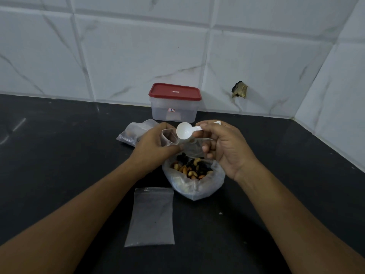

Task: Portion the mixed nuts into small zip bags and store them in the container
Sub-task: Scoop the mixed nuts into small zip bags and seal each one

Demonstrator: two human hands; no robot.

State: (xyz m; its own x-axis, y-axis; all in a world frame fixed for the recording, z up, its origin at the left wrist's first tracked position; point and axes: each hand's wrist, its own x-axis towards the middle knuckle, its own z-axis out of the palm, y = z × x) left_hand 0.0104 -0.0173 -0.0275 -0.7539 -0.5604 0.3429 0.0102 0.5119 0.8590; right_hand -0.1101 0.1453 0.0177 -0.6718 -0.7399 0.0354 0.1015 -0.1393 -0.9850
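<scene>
Spillage is our worry: our left hand (154,144) pinches the small zip bag (169,137) open, our right hand (223,149) pinches the white scoop (184,131) at its mouth, above the mixed nuts (190,167). That floppy, narrow opening could collapse. The red-lidded container (174,104) stands closed behind.

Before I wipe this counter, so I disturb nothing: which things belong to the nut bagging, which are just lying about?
Job: scoop, held zip bag, nut bag, empty zip bag, filled bag, red-lidded container.
Lying about: white speck on the counter; broken wall tile.
</scene>
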